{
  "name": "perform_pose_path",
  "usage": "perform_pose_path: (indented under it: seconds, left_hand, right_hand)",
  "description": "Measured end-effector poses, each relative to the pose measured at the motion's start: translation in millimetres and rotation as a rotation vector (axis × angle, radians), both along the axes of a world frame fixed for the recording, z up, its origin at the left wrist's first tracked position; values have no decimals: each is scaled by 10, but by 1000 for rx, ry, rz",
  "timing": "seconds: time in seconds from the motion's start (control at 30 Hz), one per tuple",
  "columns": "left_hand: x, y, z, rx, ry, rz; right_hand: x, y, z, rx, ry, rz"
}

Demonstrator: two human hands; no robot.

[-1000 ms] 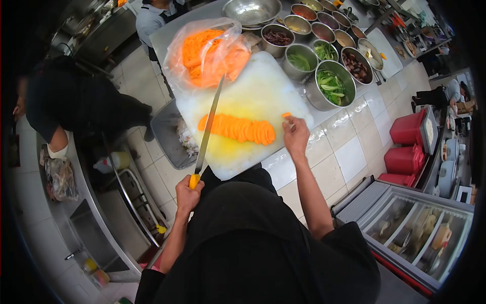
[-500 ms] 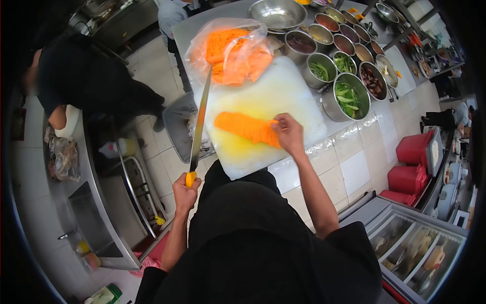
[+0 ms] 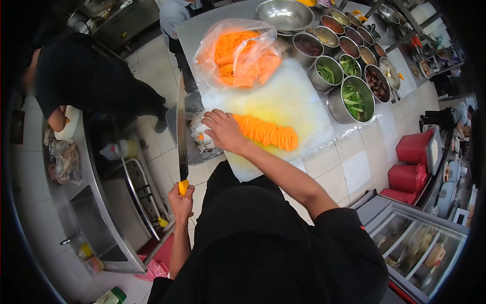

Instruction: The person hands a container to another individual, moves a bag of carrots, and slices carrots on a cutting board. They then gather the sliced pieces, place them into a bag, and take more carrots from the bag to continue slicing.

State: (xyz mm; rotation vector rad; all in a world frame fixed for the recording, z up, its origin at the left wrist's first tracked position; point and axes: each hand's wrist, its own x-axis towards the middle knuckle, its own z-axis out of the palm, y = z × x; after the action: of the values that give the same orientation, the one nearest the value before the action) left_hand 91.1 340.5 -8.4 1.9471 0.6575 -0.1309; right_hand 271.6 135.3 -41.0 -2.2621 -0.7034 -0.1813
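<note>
My left hand (image 3: 182, 205) grips a kitchen knife (image 3: 183, 137) by its yellow handle. Its long blade points away from me, left of the white cutting board (image 3: 309, 104). Near the board's left edge is my right hand (image 3: 225, 131), palm down with fingers apart, beside the left end of a row of carrot slices (image 3: 268, 133). The slices lie fanned across the yellow-stained board. Just past those fingertips, a small orange piece shows over the grey bin (image 3: 202, 159). A clear plastic bag (image 3: 238, 53) of shredded carrot sits at the board's far end.
Several metal pots, one with cut greens (image 3: 352, 101), stand right of the board. A wide metal bowl (image 3: 284, 15) is behind. At left, a person in black (image 3: 96, 83) bends near a steel sink (image 3: 98, 223). Red containers (image 3: 407, 177) stand at right.
My right hand has moved from the right end of the carrot slices to their left end, and its pinch has opened. The slices are more spread out. The knife has swung left, off the board.
</note>
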Motion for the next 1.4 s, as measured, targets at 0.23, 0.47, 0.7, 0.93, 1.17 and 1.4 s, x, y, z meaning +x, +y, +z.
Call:
perform_pose_path:
  seconds: [0.23,0.47,0.7,0.93,1.17,1.4]
  left_hand:
    - [16,14,-53,-47,51,3]
    - [10,-56,-159,-55,4,-53]
    - [-19,-243,6,-60,109,-24]
    - [-58,-358,16,-30,108,-46]
    - [-29,-510,26,-10,100,-60]
    - [-40,-590,39,-31,102,-51]
  right_hand:
    - [-5,-749,-133,-429,-99,217]
    - [-9,-810,-173,-422,-122,248]
    - [42,-885,-132,-348,-96,332]
    - [-49,-1207,-63,-373,-104,378]
    - [-122,-1406,-1,-411,46,405]
    - [-156,-1453,-116,-379,-48,360]
